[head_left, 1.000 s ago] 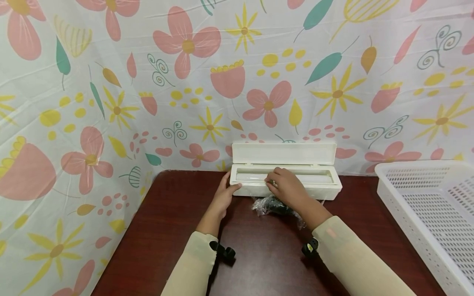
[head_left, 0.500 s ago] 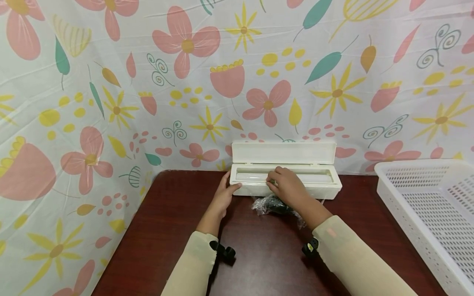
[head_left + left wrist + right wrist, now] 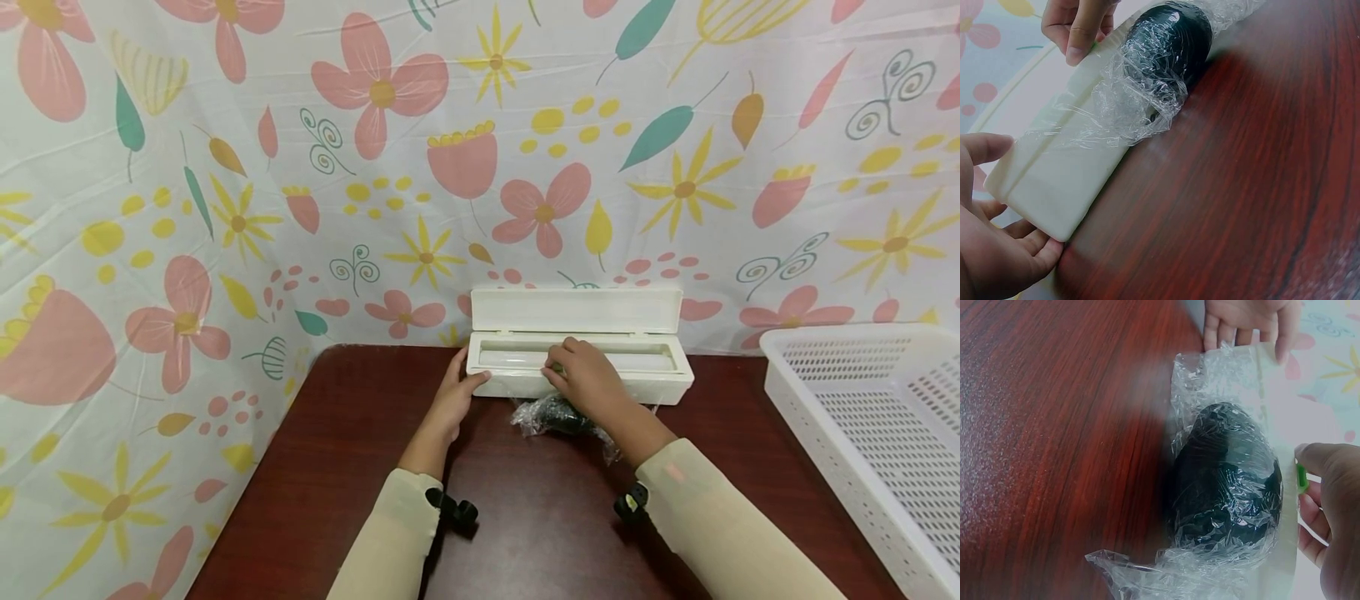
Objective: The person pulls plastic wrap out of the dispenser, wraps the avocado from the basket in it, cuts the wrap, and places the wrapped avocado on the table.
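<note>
A long white cling film dispenser (image 3: 645, 390) stands at the back of the table with its lid (image 3: 576, 311) raised and a pale film roll (image 3: 504, 359) inside. My left hand (image 3: 450, 400) grips its left end, thumb on the top edge and fingers lower round the end. At the front rim, my right hand (image 3: 588, 379) pinches a small green slide cutter (image 3: 1302, 478), mostly covered by the fingers. Against the dispenser's front lies a dark, smooth, rounded object (image 3: 1219, 481) wrapped in crumpled clear film (image 3: 1141, 119), which stretches up to the dispenser's edge.
A white perforated plastic basket (image 3: 817, 442) sits on the right of the dark red wooden table (image 3: 525, 533). Behind the dispenser hangs a flower-printed cloth (image 3: 465, 242), which also runs down the left side.
My right hand has slid slightly to the right along the dispenser's front rim with the slide cutter. The left hand, dispenser and wrapped object stay in place.
</note>
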`<action>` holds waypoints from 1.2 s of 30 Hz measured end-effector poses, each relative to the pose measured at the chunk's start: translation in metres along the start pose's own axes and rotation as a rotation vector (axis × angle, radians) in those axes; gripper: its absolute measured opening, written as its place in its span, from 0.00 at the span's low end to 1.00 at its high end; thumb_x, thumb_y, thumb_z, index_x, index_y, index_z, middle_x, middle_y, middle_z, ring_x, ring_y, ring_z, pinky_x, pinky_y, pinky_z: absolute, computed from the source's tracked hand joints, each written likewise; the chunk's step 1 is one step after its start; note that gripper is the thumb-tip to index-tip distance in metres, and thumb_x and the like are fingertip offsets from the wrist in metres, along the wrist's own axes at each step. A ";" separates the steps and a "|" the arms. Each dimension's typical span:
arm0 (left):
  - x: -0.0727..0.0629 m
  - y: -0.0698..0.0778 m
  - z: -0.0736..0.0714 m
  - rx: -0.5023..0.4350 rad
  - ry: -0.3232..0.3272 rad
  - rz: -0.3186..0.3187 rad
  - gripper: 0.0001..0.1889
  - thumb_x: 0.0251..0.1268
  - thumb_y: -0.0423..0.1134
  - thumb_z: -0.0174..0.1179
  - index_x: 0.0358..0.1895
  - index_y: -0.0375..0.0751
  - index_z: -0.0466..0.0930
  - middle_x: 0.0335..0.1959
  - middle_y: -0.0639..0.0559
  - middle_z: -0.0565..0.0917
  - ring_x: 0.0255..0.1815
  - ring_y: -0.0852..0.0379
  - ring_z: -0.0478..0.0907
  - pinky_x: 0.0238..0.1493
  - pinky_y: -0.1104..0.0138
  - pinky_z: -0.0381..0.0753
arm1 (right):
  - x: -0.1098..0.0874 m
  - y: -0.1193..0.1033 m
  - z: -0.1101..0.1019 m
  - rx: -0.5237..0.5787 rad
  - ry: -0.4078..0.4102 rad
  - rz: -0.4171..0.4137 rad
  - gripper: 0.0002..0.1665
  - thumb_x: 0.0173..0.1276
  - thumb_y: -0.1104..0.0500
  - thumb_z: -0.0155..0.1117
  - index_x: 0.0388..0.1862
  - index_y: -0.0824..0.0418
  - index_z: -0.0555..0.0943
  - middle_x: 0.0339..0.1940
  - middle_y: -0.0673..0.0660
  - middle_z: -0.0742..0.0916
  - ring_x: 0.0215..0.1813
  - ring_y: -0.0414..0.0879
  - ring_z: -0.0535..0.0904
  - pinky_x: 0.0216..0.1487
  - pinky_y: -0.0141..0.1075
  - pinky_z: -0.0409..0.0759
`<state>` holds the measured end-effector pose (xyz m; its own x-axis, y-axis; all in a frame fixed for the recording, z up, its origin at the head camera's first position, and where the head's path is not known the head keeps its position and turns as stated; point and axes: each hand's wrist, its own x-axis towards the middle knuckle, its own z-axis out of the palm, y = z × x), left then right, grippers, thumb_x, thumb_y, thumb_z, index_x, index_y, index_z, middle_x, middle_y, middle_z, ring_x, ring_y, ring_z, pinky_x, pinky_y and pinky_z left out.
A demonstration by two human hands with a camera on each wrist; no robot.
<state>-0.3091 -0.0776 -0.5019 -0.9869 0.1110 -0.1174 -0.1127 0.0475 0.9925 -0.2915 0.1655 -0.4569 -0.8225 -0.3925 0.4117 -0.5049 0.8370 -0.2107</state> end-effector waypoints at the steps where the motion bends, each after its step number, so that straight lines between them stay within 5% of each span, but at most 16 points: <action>1: 0.000 0.001 0.000 0.000 -0.001 -0.001 0.40 0.72 0.46 0.60 0.82 0.57 0.51 0.83 0.46 0.52 0.83 0.40 0.46 0.78 0.37 0.46 | 0.000 0.000 0.000 0.000 0.001 0.000 0.08 0.72 0.55 0.67 0.39 0.58 0.81 0.35 0.54 0.81 0.37 0.50 0.76 0.40 0.44 0.77; 36: -0.001 -0.003 0.000 0.008 0.009 0.008 0.41 0.69 0.51 0.63 0.81 0.60 0.52 0.83 0.49 0.53 0.83 0.41 0.47 0.78 0.37 0.46 | -0.007 0.006 0.000 0.023 0.067 -0.002 0.06 0.70 0.58 0.68 0.38 0.59 0.82 0.35 0.56 0.82 0.37 0.52 0.76 0.40 0.45 0.77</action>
<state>-0.3082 -0.0782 -0.5046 -0.9887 0.1021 -0.1094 -0.1043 0.0545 0.9931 -0.2886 0.1738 -0.4609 -0.8026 -0.3672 0.4701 -0.5129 0.8271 -0.2296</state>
